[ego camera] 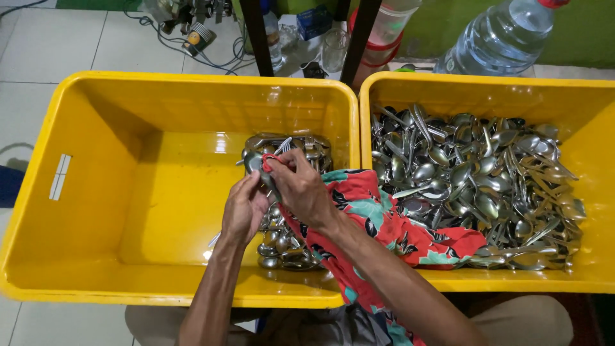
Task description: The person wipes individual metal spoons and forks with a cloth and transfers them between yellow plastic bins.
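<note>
right now the left hand is closed on the handle of a spoon, whose bowl pokes out just above its fingers. the right hand sits touching it on the right, fingers pinched together on a red flowered cloth pressed against that spoon. the cloth trails from the right hand down over the forearm and across the rim between two yellow crates. both hands hover over the left yellow crate, directly above a small pile of cutlery that lies under and beyond them. to the right of the right hand, the right yellow crate holds a far bigger heap of spoons. well beyond the hands stands a large clear water bottle.
</note>
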